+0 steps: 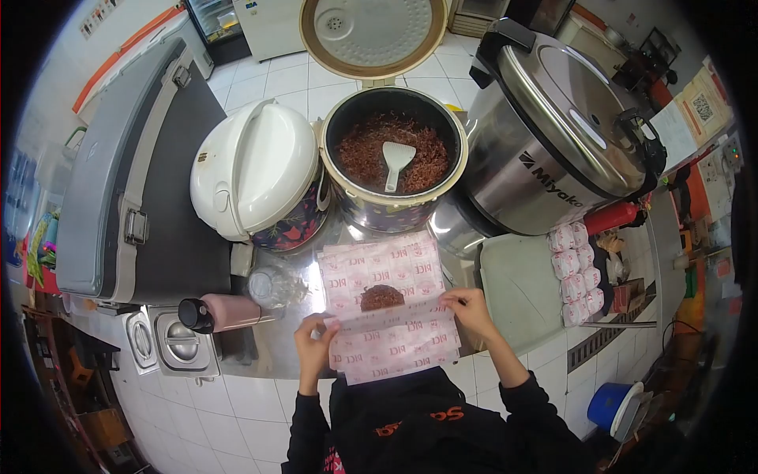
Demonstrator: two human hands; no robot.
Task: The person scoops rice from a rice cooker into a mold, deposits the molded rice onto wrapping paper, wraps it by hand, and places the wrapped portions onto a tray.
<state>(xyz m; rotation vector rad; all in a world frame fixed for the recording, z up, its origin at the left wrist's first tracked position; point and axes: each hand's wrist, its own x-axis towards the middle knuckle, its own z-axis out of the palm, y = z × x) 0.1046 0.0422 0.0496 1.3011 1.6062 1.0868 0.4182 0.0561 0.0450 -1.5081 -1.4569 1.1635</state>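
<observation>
A mound of reddish-brown cooked rice [383, 297] lies on a stack of pink-and-white wrapping paper [379, 265] printed with "RICE". The near part of the top sheet is lifted and folded over the mound's front edge. My left hand [313, 347] pinches the left end of this fold, and my right hand [471, 310] pinches its right end. Beyond the paper stands an open rice cooker [379, 213] filled with the same dark rice, a white rice paddle [397, 164] resting on top.
A closed white-lidded rice cooker [260, 170] and a grey cooler box [150, 182] stand to the left. At right are a large steel cooker [545, 134] and a tray [513, 292] with several wrapped packets [575, 272]. A pink bottle [229, 312] lies near the left edge.
</observation>
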